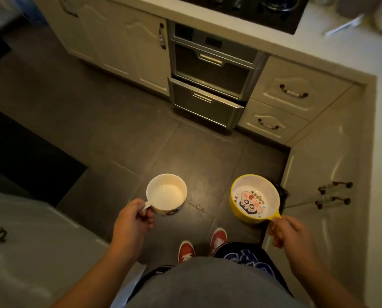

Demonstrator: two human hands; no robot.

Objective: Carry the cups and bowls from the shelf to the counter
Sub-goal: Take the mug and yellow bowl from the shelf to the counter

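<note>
My left hand (133, 218) grips the handle of a wide white cup (166, 193), empty and held upright over the dark floor. My right hand (290, 232) holds the short handle of a yellow bowl (254, 197) with a white inside and a cartoon face printed on its bottom. Both are carried level at waist height, side by side, about a hand's width apart. The white counter (363, 52) runs across the top and down the right side of the view.
Cream cabinets (123, 41) and a steel built-in oven with a part-open lower drawer (205, 103) stand ahead. A black hob (263, 10) sits in the counter. Drawer fronts (283, 103) and cabinet doors (323, 196) line the right. Dark floor tiles (118, 134) lie below; red shoes (217, 237) show.
</note>
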